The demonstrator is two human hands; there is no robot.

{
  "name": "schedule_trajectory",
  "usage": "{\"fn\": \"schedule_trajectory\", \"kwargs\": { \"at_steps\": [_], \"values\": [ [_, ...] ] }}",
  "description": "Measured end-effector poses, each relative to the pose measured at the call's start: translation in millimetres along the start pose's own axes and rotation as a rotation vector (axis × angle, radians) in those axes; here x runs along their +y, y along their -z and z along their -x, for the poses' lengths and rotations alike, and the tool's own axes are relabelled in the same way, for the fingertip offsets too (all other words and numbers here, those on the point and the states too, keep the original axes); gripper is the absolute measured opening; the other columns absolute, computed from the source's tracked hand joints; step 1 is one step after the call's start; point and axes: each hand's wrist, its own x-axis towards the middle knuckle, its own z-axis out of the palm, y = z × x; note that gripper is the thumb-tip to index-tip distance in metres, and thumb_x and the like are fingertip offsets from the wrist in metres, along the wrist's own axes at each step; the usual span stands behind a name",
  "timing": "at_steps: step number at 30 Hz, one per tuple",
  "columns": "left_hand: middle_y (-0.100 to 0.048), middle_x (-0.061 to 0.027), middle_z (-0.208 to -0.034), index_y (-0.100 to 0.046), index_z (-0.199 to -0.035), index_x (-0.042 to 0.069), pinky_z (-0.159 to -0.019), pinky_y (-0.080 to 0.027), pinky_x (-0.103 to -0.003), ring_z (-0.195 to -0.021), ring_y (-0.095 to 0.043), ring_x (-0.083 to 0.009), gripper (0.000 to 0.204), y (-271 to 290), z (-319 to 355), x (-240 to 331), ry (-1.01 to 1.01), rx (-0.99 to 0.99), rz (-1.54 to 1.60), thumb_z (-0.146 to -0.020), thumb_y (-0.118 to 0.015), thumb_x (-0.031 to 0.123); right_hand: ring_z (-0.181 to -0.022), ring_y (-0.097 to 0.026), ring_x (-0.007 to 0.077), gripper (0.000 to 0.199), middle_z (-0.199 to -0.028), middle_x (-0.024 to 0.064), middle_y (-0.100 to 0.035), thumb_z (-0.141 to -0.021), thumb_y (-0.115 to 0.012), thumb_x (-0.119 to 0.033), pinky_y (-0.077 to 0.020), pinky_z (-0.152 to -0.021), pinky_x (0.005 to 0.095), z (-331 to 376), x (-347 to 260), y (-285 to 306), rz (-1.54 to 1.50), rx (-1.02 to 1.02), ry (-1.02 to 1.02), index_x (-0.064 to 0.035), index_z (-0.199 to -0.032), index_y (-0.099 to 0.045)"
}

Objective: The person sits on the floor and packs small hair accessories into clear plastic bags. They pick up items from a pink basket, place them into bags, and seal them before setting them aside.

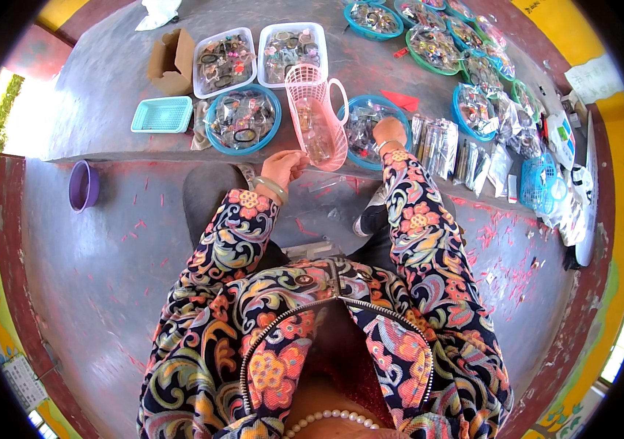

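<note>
My left hand [282, 168] is beside the near left edge of a pink perforated plastic basket [337, 146]. Its fingers are drawn together in a pinch; anything between them is too small to make out. The basket has a handle on its right and holds a few clear packets [318, 139]. My right hand [390, 132] reaches down into a round blue basket [351, 151] of small items in clear bags. Its fingertips are hidden among the packets, so their grip does not show.
Left of the pink basket stand a blue basket [277, 132], two white trays [256, 62] [323, 44], a turquoise tray [160, 131] and a cardboard box [173, 62]. On the right lie slim packets [436, 146] and several filled baskets. A purple basin [84, 186] is at the left.
</note>
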Motion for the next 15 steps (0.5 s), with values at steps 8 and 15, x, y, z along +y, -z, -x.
{"fn": "schedule_trajectory", "kwargs": {
  "at_steps": [8,15],
  "values": [
    [-0.062,-0.0054,-0.091,-0.057,-0.096,0.005,-0.071,-0.041,-0.025,-0.085,-0.056,-0.0128,0.019,-3,1,5,-0.01,-0.039,0.0,-0.083,-0.053,0.018,-0.058,-0.059,0.0115,0.011,-0.073,0.0101,-0.063,-0.078,-0.054,-0.01,-0.043,-0.046,0.0208,18,-11,105,-1.16,-0.184,-0.055,-0.0011,-0.08,-0.059],
    [-0.06,-0.0026,-0.094,-0.056,-0.1,0.007,-0.067,-0.039,-0.025,-0.088,-0.054,-0.0106,0.024,-27,30,32,-0.064,-0.265,0.124,-0.082,-0.056,0.022,-0.072,-0.061,0.0154,0.004,-0.082,0.0116,-0.062,-0.079,-0.053,-0.004,-0.0473,-0.058,0.0217,129,-58,106,-1.9,-0.637,-0.109,-0.0011,-0.082,-0.053]
  ]
}}
